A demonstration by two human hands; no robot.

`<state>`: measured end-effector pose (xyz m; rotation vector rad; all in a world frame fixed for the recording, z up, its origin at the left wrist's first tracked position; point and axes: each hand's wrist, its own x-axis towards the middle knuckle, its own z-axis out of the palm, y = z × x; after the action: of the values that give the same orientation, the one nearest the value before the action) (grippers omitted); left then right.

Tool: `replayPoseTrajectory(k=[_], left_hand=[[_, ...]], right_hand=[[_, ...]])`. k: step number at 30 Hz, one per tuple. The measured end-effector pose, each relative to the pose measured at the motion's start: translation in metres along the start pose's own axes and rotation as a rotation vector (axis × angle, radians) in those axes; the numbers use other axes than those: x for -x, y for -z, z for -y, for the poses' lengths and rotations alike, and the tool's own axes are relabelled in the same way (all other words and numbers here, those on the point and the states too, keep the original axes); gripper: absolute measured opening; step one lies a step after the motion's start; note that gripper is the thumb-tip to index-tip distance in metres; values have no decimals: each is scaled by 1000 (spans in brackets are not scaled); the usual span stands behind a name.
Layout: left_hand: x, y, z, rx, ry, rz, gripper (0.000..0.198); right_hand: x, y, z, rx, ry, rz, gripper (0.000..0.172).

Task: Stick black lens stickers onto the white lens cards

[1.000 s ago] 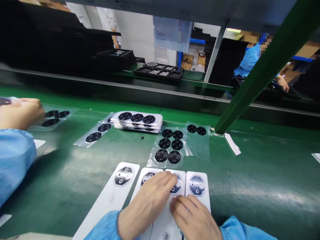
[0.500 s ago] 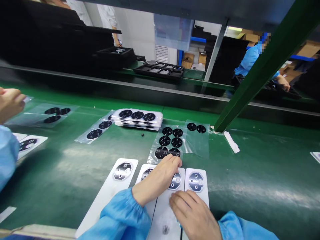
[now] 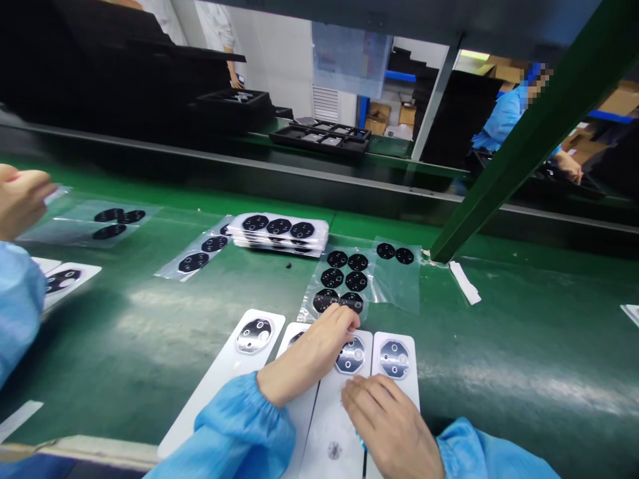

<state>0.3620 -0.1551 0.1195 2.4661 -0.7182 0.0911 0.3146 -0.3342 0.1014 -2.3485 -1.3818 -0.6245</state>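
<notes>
Several long white panels [image 3: 219, 392] lie side by side, each with a dark, shiny eight-sided patch at its far end. My left hand [image 3: 312, 349] reaches over two of them, fingers bent and pressed together beside the patch [image 3: 351, 356] of the third panel. Whatever its fingertips may hold is hidden. My right hand [image 3: 392, 422] rests on the third and rightmost panels [image 3: 394, 346], its fingers stretched forward below the patches. A clear sheet [image 3: 305, 313] of black eight-sided stickers [image 3: 332, 278] lies just beyond my left hand.
A stack of sticker sheets [image 3: 279, 239] stands farther back, with loose clear sheets [image 3: 164, 271] to either side. A co-worker's hand [image 3: 22, 203] is at the left. A green post [image 3: 479, 206] rises at right, near a white paper strip [image 3: 464, 283]. Black trays [image 3: 319, 138] lie beyond the ledge.
The view has shifted slightly. My left hand's fingers have drawn in a little over the third panel's far end, while my right hand keeps its place on the panels.
</notes>
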Motion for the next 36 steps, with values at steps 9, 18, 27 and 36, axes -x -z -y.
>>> replayPoseTrajectory(k=[9, 18, 27, 36], left_hand=[[-6, 1, -5, -104, -79, 88, 25], [-6, 4, -7, -166, -148, 133, 26], [20, 4, -22, -57, -112, 165, 30], [65, 12, -36, 396, 93, 176, 26]], right_hand=[[1, -1, 0, -21, -10, -13, 51], [1, -1, 3, -23, -40, -39, 51], [0, 0, 4, -14, -66, -4, 52], [4, 4, 6, -54, -104, -6, 46]])
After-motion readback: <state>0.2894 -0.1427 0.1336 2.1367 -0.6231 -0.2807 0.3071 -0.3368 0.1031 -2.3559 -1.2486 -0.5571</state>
